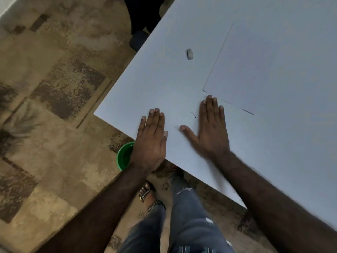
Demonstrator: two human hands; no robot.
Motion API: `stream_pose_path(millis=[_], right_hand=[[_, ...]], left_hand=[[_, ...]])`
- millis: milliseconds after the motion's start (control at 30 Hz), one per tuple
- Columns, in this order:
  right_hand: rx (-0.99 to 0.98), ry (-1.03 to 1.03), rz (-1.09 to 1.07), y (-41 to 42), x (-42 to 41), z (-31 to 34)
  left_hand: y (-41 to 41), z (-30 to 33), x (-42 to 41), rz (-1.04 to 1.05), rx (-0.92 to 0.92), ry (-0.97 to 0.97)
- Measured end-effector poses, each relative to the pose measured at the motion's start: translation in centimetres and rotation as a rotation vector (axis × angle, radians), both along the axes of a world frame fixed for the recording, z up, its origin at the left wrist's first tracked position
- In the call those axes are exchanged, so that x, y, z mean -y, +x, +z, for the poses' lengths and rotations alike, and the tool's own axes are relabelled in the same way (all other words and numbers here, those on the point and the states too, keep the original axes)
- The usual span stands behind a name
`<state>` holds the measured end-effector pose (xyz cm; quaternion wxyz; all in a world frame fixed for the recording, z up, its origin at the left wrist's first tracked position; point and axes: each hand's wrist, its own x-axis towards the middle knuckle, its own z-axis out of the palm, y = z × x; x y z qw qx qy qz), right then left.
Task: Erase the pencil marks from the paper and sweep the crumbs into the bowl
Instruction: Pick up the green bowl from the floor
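We see both hands lying flat on a white table (182, 84) near its front corner. The left hand (151, 137) rests palm down at the table's edge with its fingers straight and close together, holding nothing; its wrist hangs past the edge. The right hand (211, 128) also lies palm down, fingers straight and thumb spread out to the side, holding nothing. Its fingertips (209, 97) reach just up to the near corner of the paper (273, 66), a white sheet lying flat on the table further in. We cannot tell from here whether any pencil marks remain on the sheet. A small dark squiggle (194, 115) sits on the table between the two hands, just beside the right hand's fingers.

The eraser (189, 54), small and grey, lies on the table well apart from both hands, to the left of the paper. The green bowl (124, 156) sits below the table's edge, partly hidden behind the left wrist; we cannot tell what supports it.

Below the table we see a patterned carpet (45, 106), jeans (182, 216) and a sandalled foot (145, 192).
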<state>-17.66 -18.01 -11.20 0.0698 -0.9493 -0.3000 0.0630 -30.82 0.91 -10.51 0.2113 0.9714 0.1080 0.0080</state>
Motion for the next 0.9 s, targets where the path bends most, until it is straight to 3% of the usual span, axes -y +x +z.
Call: stream_pose_path(millis=[500, 667, 900], right_hand=[[-0.019, 0.069, 0.172, -0.3, -1.0, 0.5], [-0.013, 0.077, 0.014, 0.6, -1.1, 1.0], [-0.03, 0.088, 0.208, -0.7, -0.8, 0.9]], left_hand=[[-2.5, 0.2, 1.3, -0.068, -0.008, -0.039], [-3.2, 0.3, 1.2, -0.074, 0.002, -0.066], [-3.4, 0.5, 0.8, -0.072, 0.019, -0.093]])
